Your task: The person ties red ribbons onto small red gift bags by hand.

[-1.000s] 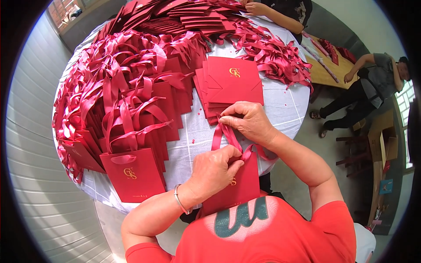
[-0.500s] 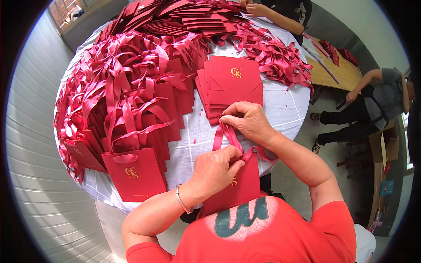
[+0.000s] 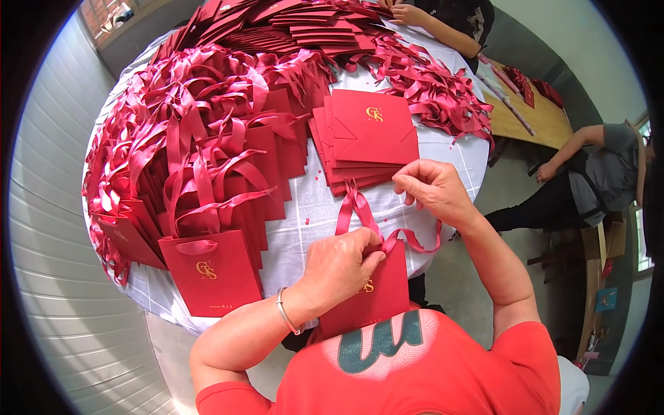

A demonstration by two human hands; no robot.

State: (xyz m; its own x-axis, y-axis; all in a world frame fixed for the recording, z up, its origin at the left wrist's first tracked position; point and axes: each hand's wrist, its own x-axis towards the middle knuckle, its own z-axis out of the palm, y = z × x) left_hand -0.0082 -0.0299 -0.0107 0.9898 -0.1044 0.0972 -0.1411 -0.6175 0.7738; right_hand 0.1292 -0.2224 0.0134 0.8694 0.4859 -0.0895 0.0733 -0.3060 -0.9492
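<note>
A red paper gift bag [image 3: 380, 294] with a gold monogram stands at the table's near edge, against my body. At its top edge my left hand [image 3: 339, 263] is closed in a pinch on the pink ribbon handle [image 3: 360, 211]. The ribbon's loop lies beyond my fingers with its tips together, and another length curls out to the right. Above that curl my right hand [image 3: 437, 194] hovers, fingers loosely bent and apart, nothing visible in them. Just beyond lies a stack of flat red bags [image 3: 373, 131].
Rows of red bags with ribbon handles [image 3: 214, 270] crowd the left of the white-clothed round table [image 3: 304, 235]. Flat bags [image 3: 277, 28] pile at the back, loose ribbons [image 3: 443, 97] at the far right. One person works across the table; another person [image 3: 602, 173] stands at right.
My right hand has let go of the ribbon tips and moved right. My left hand keeps its pinch. The person at right has shifted position.
</note>
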